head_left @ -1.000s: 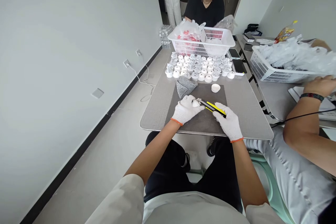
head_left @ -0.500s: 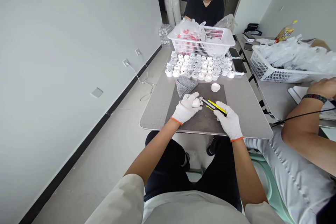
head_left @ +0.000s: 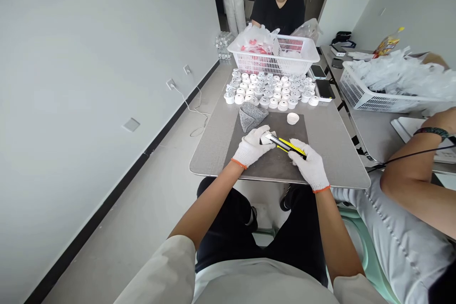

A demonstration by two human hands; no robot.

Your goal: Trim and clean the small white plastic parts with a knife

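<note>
My left hand [head_left: 253,146], in a white knit glove with an orange cuff, is closed around a small white plastic round part [head_left: 265,138], mostly covered by the fingers. In my gloved right hand [head_left: 309,164] is a yellow and black utility knife [head_left: 291,146], its blade end pointing left and lying against the white part. Both hands are over a dark mat [head_left: 263,166] on the grey table [head_left: 210,154]. A folded grey cloth [head_left: 252,117] lies just beyond my left hand. Past the knife sits a single white round cap [head_left: 292,118].
Several rows of white round parts [head_left: 272,91] stand before a white basket [head_left: 270,64] with bagged red pieces. Two phones [head_left: 324,89] lie at the table's right edge. A second basket [head_left: 377,102] holds plastic bags. A co-worker's arm [head_left: 409,171] is at right; another person [head_left: 278,14] sits opposite.
The knife has shifted slightly left, its blade end now on the white part in my left hand. That part has turned a little. The co-worker's forearm at right has moved slightly.
</note>
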